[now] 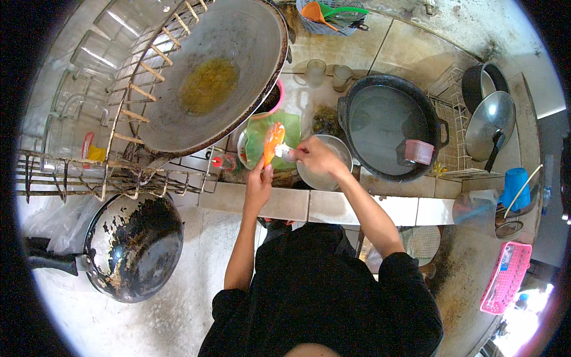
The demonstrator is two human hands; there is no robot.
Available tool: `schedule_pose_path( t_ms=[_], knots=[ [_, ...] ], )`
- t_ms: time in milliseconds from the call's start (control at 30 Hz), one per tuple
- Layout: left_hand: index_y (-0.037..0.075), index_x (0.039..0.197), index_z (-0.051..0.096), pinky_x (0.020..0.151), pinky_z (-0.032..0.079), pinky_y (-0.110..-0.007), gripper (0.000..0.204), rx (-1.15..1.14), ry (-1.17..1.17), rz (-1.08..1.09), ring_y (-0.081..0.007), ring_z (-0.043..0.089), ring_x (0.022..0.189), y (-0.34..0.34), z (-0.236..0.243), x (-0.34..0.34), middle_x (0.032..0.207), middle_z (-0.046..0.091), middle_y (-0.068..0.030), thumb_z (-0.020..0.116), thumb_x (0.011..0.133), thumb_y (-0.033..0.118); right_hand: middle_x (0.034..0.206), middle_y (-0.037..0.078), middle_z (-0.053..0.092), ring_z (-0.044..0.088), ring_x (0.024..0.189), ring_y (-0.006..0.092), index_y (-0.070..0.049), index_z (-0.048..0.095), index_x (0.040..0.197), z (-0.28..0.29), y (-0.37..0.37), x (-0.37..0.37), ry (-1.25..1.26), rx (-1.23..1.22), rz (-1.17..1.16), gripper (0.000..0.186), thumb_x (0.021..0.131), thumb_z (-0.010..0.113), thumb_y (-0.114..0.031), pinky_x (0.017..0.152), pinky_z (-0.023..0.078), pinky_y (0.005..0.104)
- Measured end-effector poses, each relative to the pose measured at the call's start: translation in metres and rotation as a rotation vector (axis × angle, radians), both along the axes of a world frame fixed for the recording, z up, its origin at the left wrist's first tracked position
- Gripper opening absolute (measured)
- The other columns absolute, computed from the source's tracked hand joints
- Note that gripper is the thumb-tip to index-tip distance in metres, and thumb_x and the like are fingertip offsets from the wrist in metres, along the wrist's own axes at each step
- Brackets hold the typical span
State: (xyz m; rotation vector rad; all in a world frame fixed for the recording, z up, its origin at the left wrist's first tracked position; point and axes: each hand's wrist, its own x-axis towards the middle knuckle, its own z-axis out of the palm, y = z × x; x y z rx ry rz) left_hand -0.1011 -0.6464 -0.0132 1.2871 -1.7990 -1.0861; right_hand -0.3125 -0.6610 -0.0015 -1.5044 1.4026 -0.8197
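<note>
My left hand (pixel 257 185) is closed around the lower end of an orange spoon-like utensil (pixel 273 141), holding it upright with the broad end up. White smears show on its face. Beside it, the fingers of my right hand (pixel 315 156) pinch a small white wad (pixel 283 151) against the utensil's edge; whether it is foam or cloth I cannot make out. Behind both hands lies a light green bowl (pixel 288 123). Under my right hand sits a round metal bowl (pixel 325 181), partly hidden by the hand and wrist.
A large dark basin (pixel 380 113) of water, with a pink container (pixel 419 152) in it, stands to the right. Upper left hangs a big wok (pixel 250 35) by a wire rack (pixel 137 116) of glass mugs. Two glasses (pixel 315 72) stand behind. A scorched pan (pixel 143 244) hangs lower left.
</note>
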Motion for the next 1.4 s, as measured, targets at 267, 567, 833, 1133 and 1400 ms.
schedule_pose_path(
  t_ms=[267,567,833,1133,1400],
  knots=[
    [-0.001,0.129,0.049,0.063,0.047,-0.03,0.039,-0.011,-0.081,-0.015,-0.0164,0.057,0.064,0.002,-0.013,0.01,0.075,0.061,-0.011,0.051,0.093,0.014,0.056,0.021,0.055,0.051,0.047,0.0235,0.004,0.064,0.07,0.009,-0.021,-0.023,0.144,-0.095,-0.065,0.032,0.082,0.065,-0.025,0.05,0.041,0.0395],
    [-0.004,0.124,0.051,0.073,0.049,-0.035,0.036,-0.173,-0.031,-0.007,-0.0271,0.062,0.074,-0.003,-0.014,0.012,0.096,0.065,-0.022,0.053,0.092,0.012,0.056,0.018,0.057,0.051,0.048,0.0198,0.004,0.065,0.072,0.017,0.0,-0.013,0.204,-0.122,0.141,0.032,0.084,0.064,-0.026,0.05,0.041,0.0378],
    [0.001,0.121,0.052,0.066,0.046,-0.041,0.033,0.021,-0.215,-0.023,-0.037,0.063,0.078,-0.006,0.021,0.005,0.092,0.063,-0.0241,0.052,0.093,0.019,0.058,0.015,0.062,0.057,0.05,0.0206,0.004,0.064,0.068,0.027,0.009,-0.006,0.104,0.062,0.165,0.036,0.085,0.063,-0.028,0.051,0.043,0.0383],
    [0.006,0.12,0.053,0.067,0.045,-0.048,0.034,-0.21,-0.331,0.028,-0.0431,0.059,0.081,-0.009,0.003,0.02,0.091,0.063,-0.0232,0.052,0.093,0.028,0.059,0.012,0.063,0.056,0.053,0.0167,0.004,0.066,0.072,0.014,-0.001,-0.017,0.055,0.096,0.207,0.039,0.085,0.064,-0.032,0.053,0.044,0.0362],
    [0.008,0.118,0.057,0.066,0.046,-0.047,0.034,-0.27,-0.441,-0.09,-0.04,0.061,0.078,-0.012,-0.012,0.041,0.086,0.065,-0.0201,0.058,0.089,0.025,0.053,0.0,0.052,0.044,0.05,0.0081,0.004,0.064,0.068,0.016,-0.021,-0.035,-0.001,0.127,0.284,0.038,0.086,0.064,-0.03,0.046,0.035,0.0278]
  ],
)
